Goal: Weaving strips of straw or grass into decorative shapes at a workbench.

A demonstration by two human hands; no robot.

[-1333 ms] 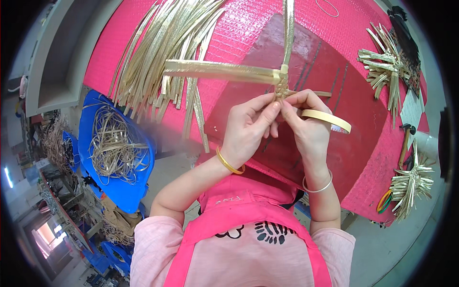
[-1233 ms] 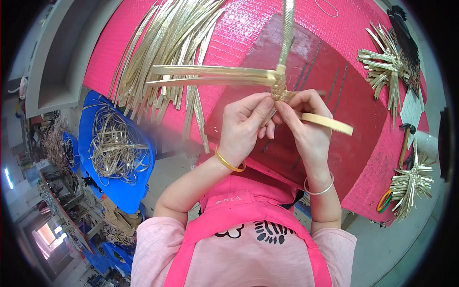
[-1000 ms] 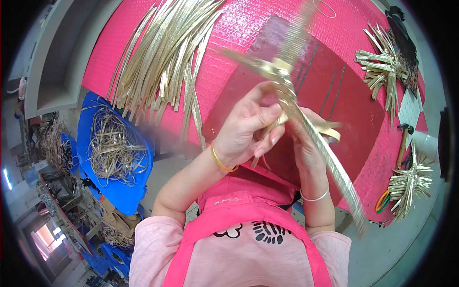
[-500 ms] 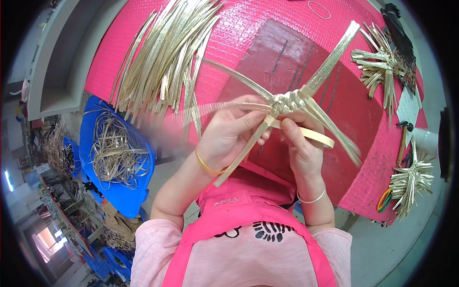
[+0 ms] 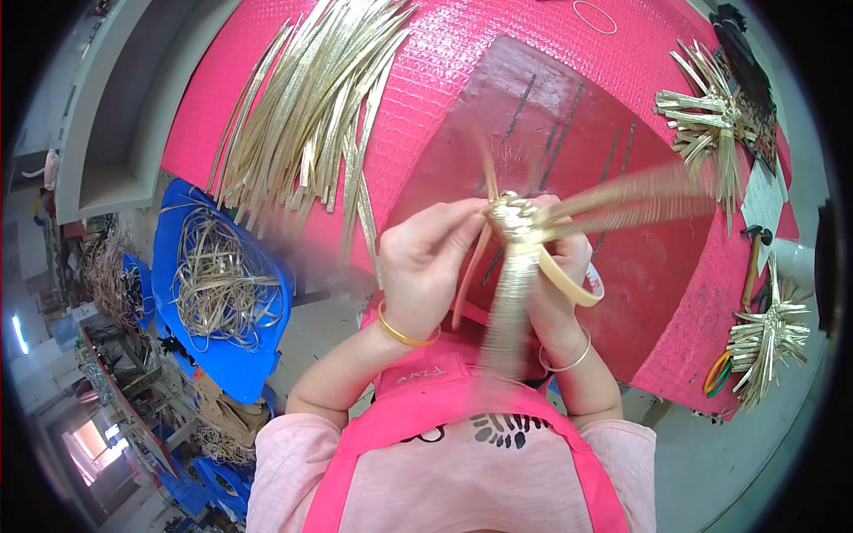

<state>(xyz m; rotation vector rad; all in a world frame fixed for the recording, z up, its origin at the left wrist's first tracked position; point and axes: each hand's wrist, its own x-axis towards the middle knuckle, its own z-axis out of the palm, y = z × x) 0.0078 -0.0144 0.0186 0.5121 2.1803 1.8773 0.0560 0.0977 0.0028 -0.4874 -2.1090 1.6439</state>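
In front of my chest, both hands hold a woven piece of gold strips [image 5: 514,222] above the table. My left hand [image 5: 425,266] is closed at its left side, thumb and fingers pinching a strip by the knotted middle. My right hand [image 5: 558,275] grips the piece from behind and the right, its fingers partly hidden. A cream roll of tape [image 5: 569,282] hangs at that hand, beside the thumb; some tape appears to run to the piece. The loose strip ends fan out to the right and downward, smeared by motion. Beneath lies a dark red board [image 5: 657,258] with dark lines.
A pile of loose gold strips [image 5: 306,107] covers the table's left part. Finished-looking strip bundles [image 5: 711,111] lie at the right, near a hammer [image 5: 753,258] and coloured rings [image 5: 717,373]. A blue bin [image 5: 169,266] with tangled strips stands left. A thin ring [image 5: 595,16] lies far back.
The woven piece has been turned in my hands: its strips now swing right and downward. My right hand moved slightly left, and the tape roll moved down and left with it.
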